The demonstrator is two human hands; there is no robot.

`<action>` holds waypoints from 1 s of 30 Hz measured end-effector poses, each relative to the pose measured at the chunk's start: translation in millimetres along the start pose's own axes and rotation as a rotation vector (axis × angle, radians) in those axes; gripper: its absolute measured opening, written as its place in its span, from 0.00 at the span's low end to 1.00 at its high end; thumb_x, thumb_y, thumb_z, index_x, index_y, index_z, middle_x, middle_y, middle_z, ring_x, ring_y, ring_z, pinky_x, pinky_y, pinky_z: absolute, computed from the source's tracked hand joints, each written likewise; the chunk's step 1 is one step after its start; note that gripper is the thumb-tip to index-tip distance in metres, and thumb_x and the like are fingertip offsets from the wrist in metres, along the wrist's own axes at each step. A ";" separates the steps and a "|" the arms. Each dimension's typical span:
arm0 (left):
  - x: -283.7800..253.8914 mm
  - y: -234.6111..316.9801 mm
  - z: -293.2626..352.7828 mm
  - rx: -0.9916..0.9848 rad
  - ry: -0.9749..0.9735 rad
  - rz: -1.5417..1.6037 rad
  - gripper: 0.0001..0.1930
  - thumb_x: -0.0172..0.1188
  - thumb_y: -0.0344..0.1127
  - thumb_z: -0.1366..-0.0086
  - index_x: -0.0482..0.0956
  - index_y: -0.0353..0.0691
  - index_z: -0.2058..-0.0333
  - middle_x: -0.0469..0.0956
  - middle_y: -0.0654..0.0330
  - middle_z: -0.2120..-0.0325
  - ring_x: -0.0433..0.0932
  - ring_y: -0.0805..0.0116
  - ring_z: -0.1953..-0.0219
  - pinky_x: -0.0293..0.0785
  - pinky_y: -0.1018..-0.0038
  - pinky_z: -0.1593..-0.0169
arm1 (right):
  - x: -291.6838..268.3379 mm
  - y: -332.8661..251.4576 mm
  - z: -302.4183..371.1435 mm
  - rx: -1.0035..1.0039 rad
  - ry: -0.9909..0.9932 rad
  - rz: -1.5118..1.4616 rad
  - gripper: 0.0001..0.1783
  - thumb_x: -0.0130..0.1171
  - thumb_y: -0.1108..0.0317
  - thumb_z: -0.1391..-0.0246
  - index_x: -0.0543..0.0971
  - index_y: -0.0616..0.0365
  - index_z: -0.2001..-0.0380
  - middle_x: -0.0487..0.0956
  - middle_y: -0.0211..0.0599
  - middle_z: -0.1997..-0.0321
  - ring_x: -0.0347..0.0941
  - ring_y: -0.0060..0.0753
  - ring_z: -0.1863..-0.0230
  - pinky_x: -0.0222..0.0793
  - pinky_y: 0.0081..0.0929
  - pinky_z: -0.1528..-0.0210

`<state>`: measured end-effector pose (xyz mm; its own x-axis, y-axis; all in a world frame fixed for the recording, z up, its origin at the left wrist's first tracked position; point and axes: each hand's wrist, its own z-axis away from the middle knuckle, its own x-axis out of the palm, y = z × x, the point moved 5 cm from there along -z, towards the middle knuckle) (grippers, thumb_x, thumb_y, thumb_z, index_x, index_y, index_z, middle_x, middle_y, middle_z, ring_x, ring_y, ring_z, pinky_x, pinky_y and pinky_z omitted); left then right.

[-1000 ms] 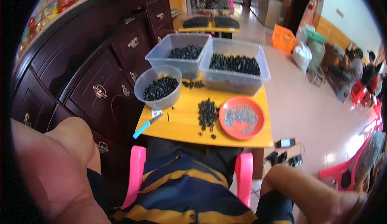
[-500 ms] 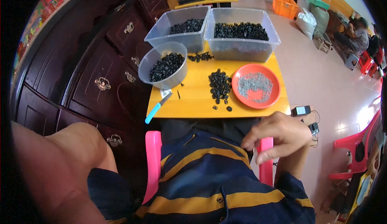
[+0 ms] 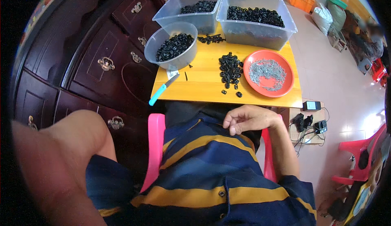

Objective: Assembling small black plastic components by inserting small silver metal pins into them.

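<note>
- Left arm [image 3: 61, 165] is filling the near-left corner; its hand is out of view, so its grip cannot be told.
- Right hand [image 3: 248, 119] has come in since a second ago, now resting loosely curled and empty over the striped shirt [image 3: 203, 165], suggesting work is pausing.
- Just beyond it, the heap of black rings [image 3: 230, 68] is lying on the yellow table [image 3: 203, 85].
- Right of the heap: orange plate [image 3: 269, 73]. Left: blue-handled knife [image 3: 163, 89], round bowl [image 3: 171, 47].

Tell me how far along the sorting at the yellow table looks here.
Done: a round grey bowl and two clear plastic tubs already hold black rings. In hand: nothing; the right hand rests empty against the striped shirt below the table edge, and the left hand is out of view. Left: a loose pile of black rings and an orange plate of small metal pieces.
</note>
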<state>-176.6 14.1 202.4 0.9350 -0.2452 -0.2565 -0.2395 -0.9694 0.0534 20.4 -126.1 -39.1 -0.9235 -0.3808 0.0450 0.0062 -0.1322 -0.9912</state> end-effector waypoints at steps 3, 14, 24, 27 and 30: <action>16.8 15.0 0.3 -0.029 -0.013 0.011 0.07 0.61 0.30 0.40 0.80 0.32 0.66 0.80 0.50 0.71 0.79 0.62 0.70 0.75 0.71 0.67 | 1.8 17.0 -13.4 0.020 -0.061 -0.105 0.13 0.62 0.67 0.38 0.78 0.64 0.54 0.79 0.26 0.65 0.73 0.16 0.64 0.72 0.19 0.60; 147.5 -36.5 145.0 -0.543 -0.734 0.095 0.08 0.63 0.29 0.40 0.83 0.39 0.61 0.80 0.55 0.71 0.80 0.59 0.75 0.76 0.67 0.70 | -8.7 53.5 -20.4 0.249 0.102 0.459 0.13 0.63 0.60 0.40 0.81 0.59 0.61 0.82 0.33 0.72 0.79 0.24 0.70 0.75 0.25 0.63; 180.4 -52.3 191.5 -0.485 -0.785 0.007 0.10 0.63 0.34 0.40 0.83 0.40 0.59 0.80 0.54 0.65 0.81 0.52 0.64 0.78 0.62 0.61 | -10.9 57.9 -22.3 0.238 0.143 0.635 0.14 0.62 0.59 0.42 0.82 0.58 0.61 0.85 0.37 0.71 0.83 0.32 0.69 0.76 0.30 0.62; 180.9 -55.6 193.7 -0.529 -0.785 0.007 0.11 0.64 0.35 0.40 0.83 0.40 0.59 0.81 0.55 0.64 0.81 0.52 0.63 0.78 0.62 0.60 | -11.6 54.3 -21.1 0.270 0.130 0.626 0.14 0.62 0.59 0.42 0.82 0.58 0.60 0.85 0.38 0.71 0.83 0.32 0.68 0.76 0.30 0.61; 183.0 -58.8 193.9 -0.551 -0.773 0.025 0.12 0.64 0.36 0.40 0.83 0.40 0.59 0.80 0.55 0.64 0.81 0.52 0.63 0.78 0.62 0.60 | -11.7 54.6 -21.1 0.273 0.131 0.634 0.14 0.62 0.58 0.42 0.82 0.58 0.60 0.85 0.38 0.71 0.83 0.32 0.68 0.76 0.30 0.61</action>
<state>-42.2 28.5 -34.8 0.4516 -0.3819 -0.8064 0.0849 -0.8813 0.4649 23.5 -109.6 -96.3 -0.7485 -0.3497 -0.5634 0.6389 -0.1529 -0.7539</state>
